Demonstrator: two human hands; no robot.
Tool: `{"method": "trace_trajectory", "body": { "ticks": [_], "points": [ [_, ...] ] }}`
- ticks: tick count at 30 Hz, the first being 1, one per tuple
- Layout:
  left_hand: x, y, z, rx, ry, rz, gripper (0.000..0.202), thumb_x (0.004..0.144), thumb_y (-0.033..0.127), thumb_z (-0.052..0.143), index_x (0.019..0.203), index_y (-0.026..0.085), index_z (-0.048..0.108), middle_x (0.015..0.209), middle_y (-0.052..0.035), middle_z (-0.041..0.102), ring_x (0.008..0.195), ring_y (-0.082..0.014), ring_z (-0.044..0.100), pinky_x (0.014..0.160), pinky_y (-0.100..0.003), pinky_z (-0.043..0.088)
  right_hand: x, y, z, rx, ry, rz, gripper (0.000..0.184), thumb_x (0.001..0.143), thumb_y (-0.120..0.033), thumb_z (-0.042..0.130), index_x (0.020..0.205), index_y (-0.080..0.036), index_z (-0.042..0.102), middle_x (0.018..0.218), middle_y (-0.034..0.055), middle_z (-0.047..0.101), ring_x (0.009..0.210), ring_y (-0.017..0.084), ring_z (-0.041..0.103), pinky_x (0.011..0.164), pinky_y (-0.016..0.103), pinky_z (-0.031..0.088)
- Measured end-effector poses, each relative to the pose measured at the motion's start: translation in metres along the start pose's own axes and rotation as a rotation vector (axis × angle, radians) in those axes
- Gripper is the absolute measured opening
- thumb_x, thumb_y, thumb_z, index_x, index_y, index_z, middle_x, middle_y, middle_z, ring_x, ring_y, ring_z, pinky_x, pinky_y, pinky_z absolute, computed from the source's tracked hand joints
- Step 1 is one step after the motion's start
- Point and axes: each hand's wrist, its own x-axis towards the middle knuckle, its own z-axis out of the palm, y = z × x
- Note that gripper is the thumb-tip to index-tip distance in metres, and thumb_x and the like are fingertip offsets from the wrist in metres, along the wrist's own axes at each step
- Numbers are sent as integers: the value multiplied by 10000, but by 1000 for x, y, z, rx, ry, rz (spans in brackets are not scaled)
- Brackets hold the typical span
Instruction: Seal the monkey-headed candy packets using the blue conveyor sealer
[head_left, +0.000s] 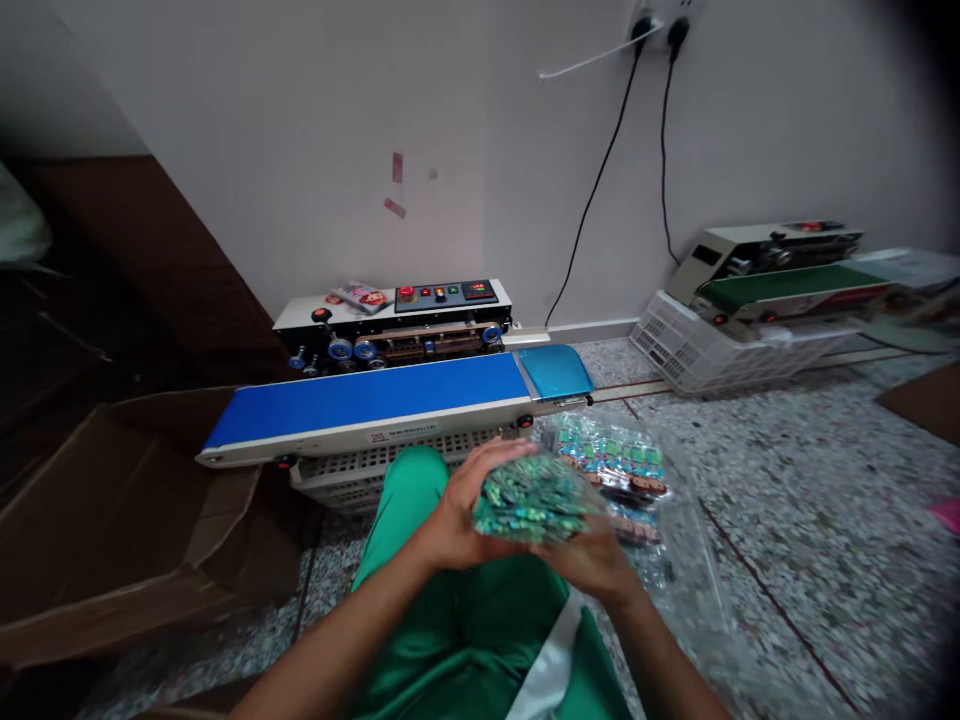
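Between my two hands, above my green-trousered knees, is a clear plastic bag [531,500] full of small green and blue pieces, too blurred to name. My left hand [463,510] wraps round the bag's left side. On its right and lower side, my right hand [589,550] grips the same bag, its fingers partly hidden and smeared. Just beyond, several clear bags of coloured pieces [611,460] lie on the floor to the right. The blue belt [382,393] of a band sealing machine [442,300] runs in front of me.
An open cardboard box [82,530] stands at left. The sealer rests on a white plastic crate [360,480]. Another sealer with a green belt [795,288] sits on a second crate [697,350] at right. Black power cords [600,180] hang from the wall socket. Speckled floor [787,520] stretches right.
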Motion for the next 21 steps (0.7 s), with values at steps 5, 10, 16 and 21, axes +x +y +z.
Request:
{"method": "trace_trajectory", "body": {
  "ticks": [5, 10, 16, 21],
  "points": [
    [-15, -43, 15, -250, 56, -292, 833, 559, 357, 806, 1263, 163, 405, 1158, -114, 595, 1076, -271, 568, 924, -404, 463, -8, 24, 28, -28, -63, 130, 666, 621, -279, 712, 1233, -212, 459, 1090, 82, 635, 966, 257, 619, 856, 421, 514],
    [-7, -32, 15, -109, 138, -158, 853, 466, 327, 856, 1207, 181, 459, 1125, -94, 597, 1064, -274, 562, 955, -400, 428, -8, 17, 30, -43, 65, 40, 616, 644, -330, 720, 1202, -197, 496, 1113, 108, 618, 984, 271, 609, 887, 440, 497],
    [7, -14, 11, -18, 58, -30, 1012, 387, 360, 877, 1284, 199, 437, 1258, -136, 524, 1166, -316, 491, 1024, -431, 350, -6, 9, 14, -58, 166, -113, 556, 660, -325, 721, 1181, -263, 536, 1232, 73, 558, 1107, 294, 549, 964, 478, 443],
    [-2, -40, 18, -243, -30, -226, 945, 536, 388, 815, 1328, 153, 357, 1214, -151, 562, 1131, -277, 532, 985, -412, 394, -15, 35, 29, 28, 125, 40, 602, 678, -341, 709, 1216, -221, 470, 1144, 76, 607, 1023, 253, 593, 914, 413, 482]
  ]
}}
